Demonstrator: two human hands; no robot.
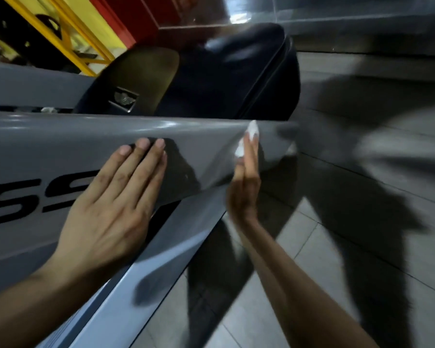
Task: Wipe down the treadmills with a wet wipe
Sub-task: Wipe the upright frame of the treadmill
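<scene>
A grey treadmill side panel with black lettering fills the left of the head view; its black motor hood rises behind. My left hand lies flat on the panel, fingers together and extended, holding nothing. My right hand is edge-on against the panel's right end, pressing a white wet wipe onto the grey surface with straight fingers. The wipe shows above and beside my fingertips; most of it is hidden behind the hand.
Grey floor tiles spread to the right and below, crossed by dark shadows. A yellow metal frame and a red wall strip stand at the top left. A grey lower rail of the treadmill runs diagonally under my left forearm.
</scene>
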